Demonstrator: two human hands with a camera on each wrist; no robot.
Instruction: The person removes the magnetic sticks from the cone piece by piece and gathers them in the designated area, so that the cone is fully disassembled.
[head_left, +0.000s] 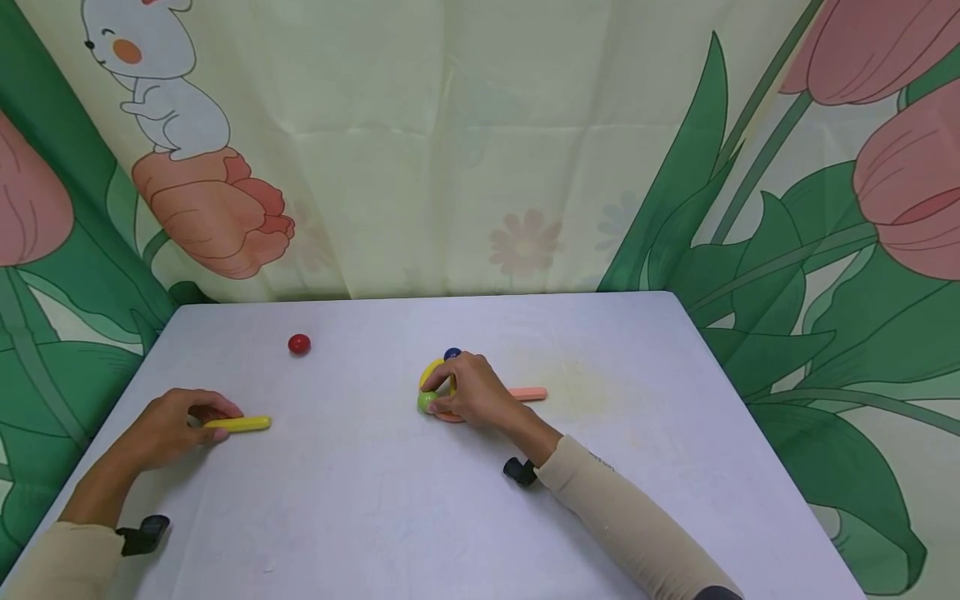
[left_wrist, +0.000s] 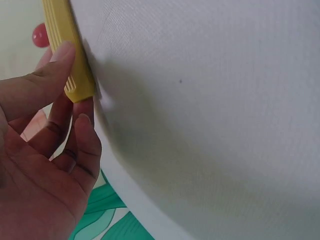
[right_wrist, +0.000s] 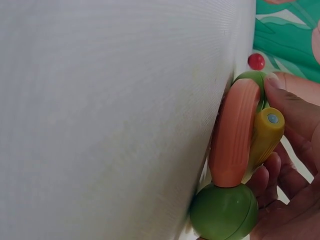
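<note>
My left hand [head_left: 174,427] pinches a yellow stick [head_left: 251,424] between thumb and fingers, low over the left of the table. Its ridged side and one end show in the left wrist view, the yellow stick [left_wrist: 65,55] lying under the thumb. Near the table's middle my right hand [head_left: 476,392] pinches a green ball [head_left: 426,402] of a joined toy piece. That piece has a yellow curved bar [head_left: 428,372], a blue ball [head_left: 452,354] and a salmon stick [head_left: 529,393]. In the right wrist view, a salmon bar [right_wrist: 232,135] meets a larger green ball [right_wrist: 224,212]; beside it sits a yellow bar [right_wrist: 266,132].
A red ball [head_left: 299,344] lies alone toward the back left of the white table [head_left: 360,500]. A printed curtain [head_left: 390,167] hangs behind the table's far edge. Black camera mounts are strapped at both wrists.
</note>
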